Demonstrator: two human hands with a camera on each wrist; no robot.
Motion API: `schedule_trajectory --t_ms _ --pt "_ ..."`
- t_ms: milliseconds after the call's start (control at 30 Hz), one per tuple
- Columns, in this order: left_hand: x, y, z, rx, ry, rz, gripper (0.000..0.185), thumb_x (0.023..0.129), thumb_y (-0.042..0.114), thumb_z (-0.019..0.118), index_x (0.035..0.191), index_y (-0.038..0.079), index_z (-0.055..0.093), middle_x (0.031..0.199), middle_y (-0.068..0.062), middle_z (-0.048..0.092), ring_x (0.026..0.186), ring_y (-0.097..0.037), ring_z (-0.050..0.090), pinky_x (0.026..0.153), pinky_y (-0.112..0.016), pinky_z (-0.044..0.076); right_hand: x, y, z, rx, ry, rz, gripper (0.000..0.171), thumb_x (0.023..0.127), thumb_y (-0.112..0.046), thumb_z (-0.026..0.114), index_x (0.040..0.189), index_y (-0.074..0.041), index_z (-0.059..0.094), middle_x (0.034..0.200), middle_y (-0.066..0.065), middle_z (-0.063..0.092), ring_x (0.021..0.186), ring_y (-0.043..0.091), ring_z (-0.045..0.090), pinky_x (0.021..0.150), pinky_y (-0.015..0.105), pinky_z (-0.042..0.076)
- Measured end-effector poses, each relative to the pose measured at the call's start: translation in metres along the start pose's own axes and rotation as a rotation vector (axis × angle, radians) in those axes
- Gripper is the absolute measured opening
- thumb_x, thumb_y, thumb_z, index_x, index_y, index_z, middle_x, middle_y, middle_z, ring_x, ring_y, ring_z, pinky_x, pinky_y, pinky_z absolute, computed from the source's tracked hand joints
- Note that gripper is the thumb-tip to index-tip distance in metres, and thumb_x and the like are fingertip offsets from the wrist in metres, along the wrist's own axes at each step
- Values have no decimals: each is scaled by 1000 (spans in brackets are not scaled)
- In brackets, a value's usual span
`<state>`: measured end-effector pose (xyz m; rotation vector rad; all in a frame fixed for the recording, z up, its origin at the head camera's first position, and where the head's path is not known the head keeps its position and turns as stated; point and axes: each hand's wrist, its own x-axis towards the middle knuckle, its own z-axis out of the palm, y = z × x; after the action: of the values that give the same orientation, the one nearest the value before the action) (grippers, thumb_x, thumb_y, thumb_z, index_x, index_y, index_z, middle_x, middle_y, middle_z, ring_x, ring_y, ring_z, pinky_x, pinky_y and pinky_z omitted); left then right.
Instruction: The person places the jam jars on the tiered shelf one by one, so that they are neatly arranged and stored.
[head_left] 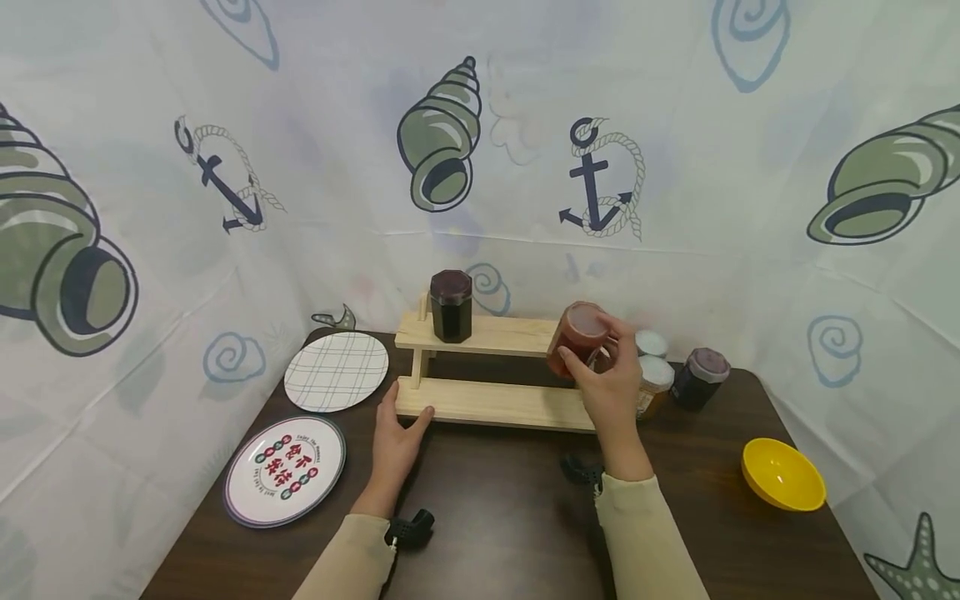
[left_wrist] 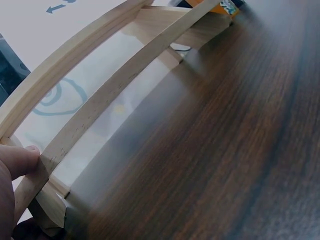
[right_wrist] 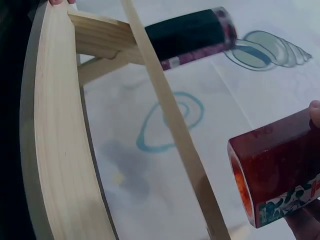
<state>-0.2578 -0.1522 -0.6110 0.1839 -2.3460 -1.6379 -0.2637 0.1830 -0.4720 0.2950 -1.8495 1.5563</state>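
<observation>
A two-tier wooden shelf rack stands across the back of the table. My left hand grips the left end of its lower board, thumb along the front edge; in the left wrist view the thumb presses that board. A jar of red sauce is in my right hand, pinched between thumb and fingers and tilted. It is held over the right part of the rack; the right wrist view shows the jar off the upper board. A dark, purple-lidded jar stands upright on the upper board's left end.
Right of the rack are white-lidded jars and another dark jar. A yellow bowl sits at the right edge. On the left lie a checked plate and a plate with red characters. A patterned cloth hangs behind.
</observation>
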Motion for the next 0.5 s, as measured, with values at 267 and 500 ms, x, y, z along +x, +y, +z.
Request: schedule_trajectory --t_ms 267,500 --pt "-1 2 -1 -7 -19 -8 94 100 32 82 174 14 27 171 -21 36 161 -40 35 130 -63 28 9 6 30 -22 -48 21 75 88 -12 93 152 -30 57 150 5 60 133 27 69 106 41 60" --pt "-1 2 -3 1 -21 -4 93 100 32 81 173 11 27 171 -22 36 162 -41 33 130 -63 28 12 9 51 -4 -70 77 71 89 -18 93 150 -32 59 147 7 61 136 29 67 111 55 57"
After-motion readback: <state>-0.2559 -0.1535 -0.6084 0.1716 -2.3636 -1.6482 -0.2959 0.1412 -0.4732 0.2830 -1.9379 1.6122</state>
